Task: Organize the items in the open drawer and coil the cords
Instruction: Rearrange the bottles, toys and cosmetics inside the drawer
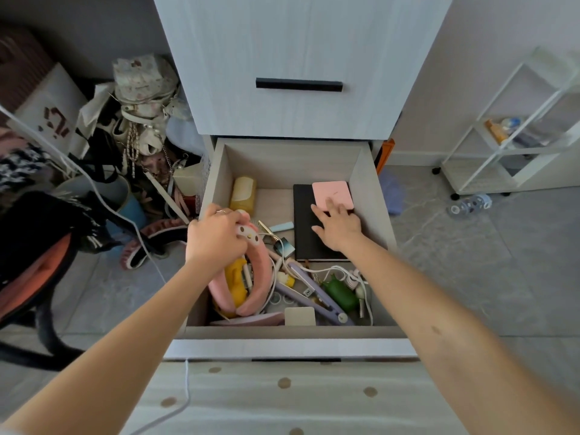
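My left hand [216,237] was curled round the top of the pink plush headband [262,271], just by its little character face, at the left side of the open drawer [361,189]. My right hand [337,226], well apart from it, lay with straight fingers on the black notebook [309,246] at the right, gripping nothing, its fingertips touching the pink square case [333,193] on the notebook's far corner. As I judged it, the step was to lift the headband out of the jumble while the flat things on the right stayed squared up. The band curved down over a yellow soft toy [236,282], and white cords [326,271] ran close by its lower end, so a straight pull looked likely to drag something with it. I thought it better to raise the band slowly by its top and watch whether a cord came up too. If one did, I meant to stop and free it rather than tug. Light pressure from the right hand seemed enough to keep the notebook and case from sliding. The purple hair straightener [328,306] lay across the front of the drawer in among those cords, and its lead looked best coiled only once the bulky headband was clear. The bare floor of the drawer beside the yellow pouch [243,193] at the back left seemed a fair place to set the band down.
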The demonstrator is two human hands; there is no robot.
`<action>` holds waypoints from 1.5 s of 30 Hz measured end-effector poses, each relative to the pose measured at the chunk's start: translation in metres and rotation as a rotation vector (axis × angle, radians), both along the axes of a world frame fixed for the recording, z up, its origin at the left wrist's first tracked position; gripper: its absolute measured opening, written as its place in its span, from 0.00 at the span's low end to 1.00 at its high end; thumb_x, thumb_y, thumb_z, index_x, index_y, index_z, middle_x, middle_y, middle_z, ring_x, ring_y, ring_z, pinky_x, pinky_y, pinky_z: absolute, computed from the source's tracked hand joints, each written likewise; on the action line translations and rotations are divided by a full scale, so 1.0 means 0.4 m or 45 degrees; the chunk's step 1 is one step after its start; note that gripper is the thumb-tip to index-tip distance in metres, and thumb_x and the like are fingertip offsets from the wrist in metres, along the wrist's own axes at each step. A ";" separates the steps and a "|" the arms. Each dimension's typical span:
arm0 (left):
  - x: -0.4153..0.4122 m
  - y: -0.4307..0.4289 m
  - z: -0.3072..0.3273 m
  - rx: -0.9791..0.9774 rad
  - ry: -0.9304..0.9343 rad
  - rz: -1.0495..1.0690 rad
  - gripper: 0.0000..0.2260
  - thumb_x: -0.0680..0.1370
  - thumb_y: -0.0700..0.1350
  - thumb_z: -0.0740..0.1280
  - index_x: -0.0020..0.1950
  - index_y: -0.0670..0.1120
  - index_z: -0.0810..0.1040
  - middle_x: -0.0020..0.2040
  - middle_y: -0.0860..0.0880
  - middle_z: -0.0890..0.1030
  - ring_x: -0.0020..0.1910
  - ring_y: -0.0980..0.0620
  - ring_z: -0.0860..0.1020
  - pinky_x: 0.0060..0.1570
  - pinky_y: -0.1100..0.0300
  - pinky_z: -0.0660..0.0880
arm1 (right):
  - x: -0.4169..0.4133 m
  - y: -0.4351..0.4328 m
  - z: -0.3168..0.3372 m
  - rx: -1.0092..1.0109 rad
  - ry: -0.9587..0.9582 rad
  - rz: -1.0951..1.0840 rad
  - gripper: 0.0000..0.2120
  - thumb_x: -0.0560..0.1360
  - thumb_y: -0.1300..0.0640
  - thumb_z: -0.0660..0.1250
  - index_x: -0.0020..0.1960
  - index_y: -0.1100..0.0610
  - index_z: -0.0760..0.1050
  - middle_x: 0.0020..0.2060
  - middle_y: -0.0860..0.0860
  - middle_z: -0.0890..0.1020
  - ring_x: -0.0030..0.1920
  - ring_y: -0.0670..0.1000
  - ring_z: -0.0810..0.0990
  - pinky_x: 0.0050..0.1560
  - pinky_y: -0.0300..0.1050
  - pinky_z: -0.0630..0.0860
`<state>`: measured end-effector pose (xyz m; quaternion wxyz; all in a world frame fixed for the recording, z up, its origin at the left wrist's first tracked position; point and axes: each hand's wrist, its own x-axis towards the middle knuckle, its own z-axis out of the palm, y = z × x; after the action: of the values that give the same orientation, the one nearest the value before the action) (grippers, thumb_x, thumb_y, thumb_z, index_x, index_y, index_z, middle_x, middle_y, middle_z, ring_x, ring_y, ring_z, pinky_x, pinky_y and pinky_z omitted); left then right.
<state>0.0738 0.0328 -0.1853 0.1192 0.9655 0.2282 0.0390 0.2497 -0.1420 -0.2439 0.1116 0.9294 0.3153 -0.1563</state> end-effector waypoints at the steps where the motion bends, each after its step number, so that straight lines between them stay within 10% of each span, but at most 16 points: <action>1: -0.002 -0.004 -0.001 0.003 0.002 -0.004 0.19 0.69 0.43 0.64 0.59 0.54 0.76 0.54 0.54 0.79 0.63 0.52 0.67 0.50 0.52 0.70 | -0.001 0.002 -0.010 -0.046 -0.028 -0.015 0.28 0.81 0.42 0.48 0.77 0.45 0.42 0.77 0.54 0.43 0.75 0.60 0.49 0.66 0.55 0.64; 16: 0.001 0.012 -0.012 0.032 -0.005 -0.015 0.19 0.70 0.42 0.63 0.59 0.53 0.76 0.56 0.55 0.78 0.63 0.52 0.67 0.50 0.52 0.69 | 0.041 0.067 -0.013 -0.091 -0.179 0.015 0.29 0.81 0.42 0.50 0.77 0.53 0.50 0.70 0.58 0.62 0.67 0.61 0.64 0.58 0.53 0.70; 23: 0.005 0.020 -0.007 0.216 0.239 -0.140 0.23 0.71 0.47 0.63 0.66 0.54 0.68 0.65 0.51 0.72 0.68 0.50 0.63 0.56 0.47 0.67 | -0.089 0.013 0.090 0.565 0.023 0.038 0.27 0.80 0.48 0.55 0.77 0.50 0.50 0.67 0.59 0.64 0.62 0.57 0.70 0.55 0.50 0.73; 28: 0.004 0.010 -0.002 0.214 0.279 -0.098 0.20 0.73 0.45 0.63 0.65 0.53 0.68 0.58 0.49 0.77 0.66 0.49 0.65 0.60 0.45 0.65 | -0.231 -0.021 0.111 0.579 0.691 -0.092 0.25 0.79 0.50 0.60 0.74 0.51 0.60 0.68 0.56 0.68 0.60 0.52 0.75 0.59 0.46 0.73; 37: -0.028 0.015 0.019 -0.171 -0.079 -0.175 0.15 0.74 0.54 0.66 0.60 0.59 0.71 0.46 0.59 0.79 0.54 0.51 0.78 0.65 0.44 0.62 | -0.280 0.003 0.102 0.920 0.955 -0.256 0.37 0.74 0.49 0.68 0.76 0.52 0.50 0.65 0.50 0.71 0.58 0.48 0.75 0.56 0.46 0.76; 45: -0.031 0.023 0.015 -0.245 -0.033 -0.149 0.28 0.75 0.64 0.43 0.50 0.50 0.77 0.40 0.53 0.80 0.51 0.51 0.76 0.69 0.44 0.54 | -0.224 -0.034 0.149 1.373 0.819 -0.671 0.17 0.77 0.61 0.62 0.65 0.55 0.68 0.42 0.54 0.79 0.33 0.53 0.82 0.36 0.47 0.81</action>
<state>0.0614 0.0420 -0.1791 0.2163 0.9607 0.1725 0.0223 0.1601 -0.1556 -0.1841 -0.5082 0.8082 0.1297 -0.2678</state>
